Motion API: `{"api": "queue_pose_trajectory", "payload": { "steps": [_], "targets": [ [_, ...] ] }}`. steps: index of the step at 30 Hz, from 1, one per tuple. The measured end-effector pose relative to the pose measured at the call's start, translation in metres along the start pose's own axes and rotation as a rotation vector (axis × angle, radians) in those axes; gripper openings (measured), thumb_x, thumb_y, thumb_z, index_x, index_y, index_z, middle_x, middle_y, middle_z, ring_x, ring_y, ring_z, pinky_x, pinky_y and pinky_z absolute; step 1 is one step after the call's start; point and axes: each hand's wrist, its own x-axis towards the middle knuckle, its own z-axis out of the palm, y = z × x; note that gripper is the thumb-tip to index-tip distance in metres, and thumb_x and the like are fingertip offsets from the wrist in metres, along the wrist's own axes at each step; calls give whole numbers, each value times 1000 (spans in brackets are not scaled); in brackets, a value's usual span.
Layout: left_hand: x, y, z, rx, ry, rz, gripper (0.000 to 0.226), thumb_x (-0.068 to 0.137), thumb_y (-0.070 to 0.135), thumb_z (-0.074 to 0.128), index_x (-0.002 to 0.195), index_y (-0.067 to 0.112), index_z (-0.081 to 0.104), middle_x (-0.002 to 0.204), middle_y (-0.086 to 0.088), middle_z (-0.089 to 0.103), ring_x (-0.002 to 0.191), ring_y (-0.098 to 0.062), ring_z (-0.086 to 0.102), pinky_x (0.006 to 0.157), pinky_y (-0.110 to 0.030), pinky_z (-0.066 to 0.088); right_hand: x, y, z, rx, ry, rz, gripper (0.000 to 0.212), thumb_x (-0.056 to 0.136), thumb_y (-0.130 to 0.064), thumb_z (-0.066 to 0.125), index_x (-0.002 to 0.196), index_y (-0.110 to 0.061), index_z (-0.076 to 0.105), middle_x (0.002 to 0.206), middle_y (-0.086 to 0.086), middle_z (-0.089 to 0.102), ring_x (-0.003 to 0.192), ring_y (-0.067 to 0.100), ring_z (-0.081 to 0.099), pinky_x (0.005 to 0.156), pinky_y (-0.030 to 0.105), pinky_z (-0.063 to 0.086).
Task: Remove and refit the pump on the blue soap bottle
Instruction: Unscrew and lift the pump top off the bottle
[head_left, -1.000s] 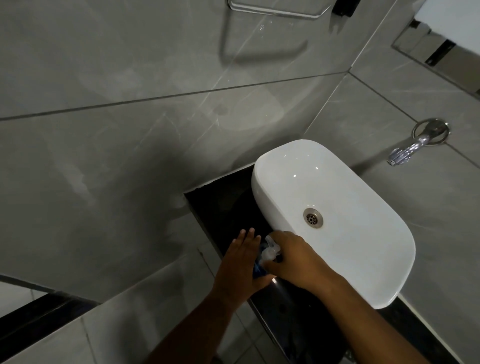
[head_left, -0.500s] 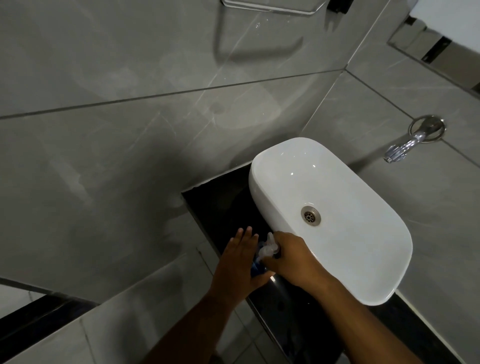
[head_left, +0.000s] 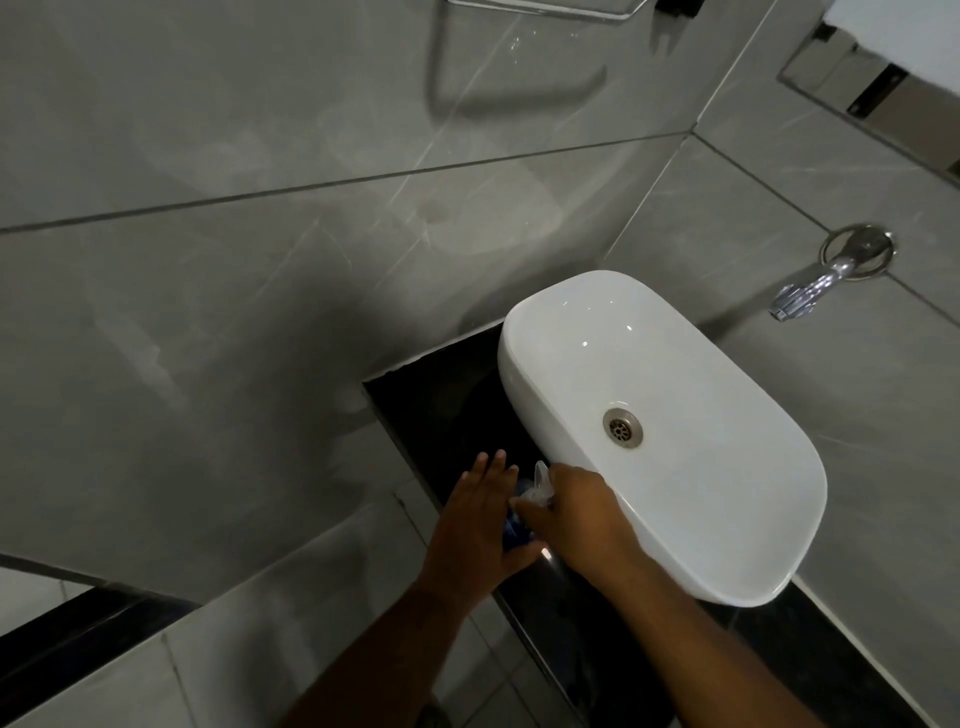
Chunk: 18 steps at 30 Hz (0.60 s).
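Where the black counter (head_left: 441, 410) meets the white basin (head_left: 727, 467) in the lower middle of the frame, both hands close in on the blue soap bottle (head_left: 511, 535). Only a sliver of the bottle's blue body shows between them, standing on the counter just beside the basin's near left edge. The left hand (head_left: 475, 525) lies against the bottle's left side with its fingers straight and spread, the thumb tucked under toward the bottle; whether it truly grips is hard to tell. The right hand (head_left: 576, 514) is curled over the top, fingers closed around the clear pump (head_left: 540, 480), whose nozzle pokes out above the knuckles. Inside the basin sits a round metal drain (head_left: 622, 426). At the right edge of the frame a chrome tap (head_left: 821, 283) juts from the grey tiled wall (head_left: 260, 286). Both forearms enter from the bottom of the frame.
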Motion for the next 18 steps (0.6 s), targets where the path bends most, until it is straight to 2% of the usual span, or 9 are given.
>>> {"api": "queue_pose_trajectory", "payload": {
  "steps": [4, 8, 12, 15, 18],
  "targets": [
    [0, 1, 2, -14, 18, 11, 84, 76, 57, 60, 138, 4, 40, 149, -15, 34, 140, -29, 20, 110, -48, 24, -1, 9, -5, 149, -67, -66, 25, 73, -33, 77, 69, -21, 56, 63, -7, 56, 57, 3, 55, 48, 16, 42],
    [2, 1, 1, -16, 21, -7, 87, 76, 61, 59, 139, 4, 39, 149, -16, 36, 141, -29, 20, 111, -47, 23, 1, 13, -9, 159, -130, -103, 17, 78, -18, 74, 69, -23, 61, 65, -6, 60, 58, -1, 59, 49, 13, 43],
    [0, 3, 0, 8, 4, -2, 87, 75, 58, 57, 141, 5, 36, 149, -15, 37, 141, -29, 19, 112, -48, 22, 1, 17, -4, 84, -94, -124, 12, 81, -24, 70, 77, -16, 61, 69, -4, 63, 59, 7, 61, 50, 19, 45],
    [-1, 4, 0, 19, 9, 15, 85, 76, 55, 58, 141, 4, 35, 147, -15, 39, 141, -31, 20, 112, -50, 23, -2, 16, 7, 102, -15, -62, 16, 84, -26, 66, 78, -13, 60, 66, -5, 62, 57, 5, 58, 48, 16, 42],
    [0, 4, 0, 13, 21, 37, 84, 77, 53, 59, 140, 3, 36, 146, -16, 40, 140, -35, 22, 110, -52, 24, -2, 17, 11, 158, 17, 8, 19, 85, -28, 66, 81, -10, 60, 71, 2, 66, 63, 13, 64, 54, 27, 52]
  ]
}}
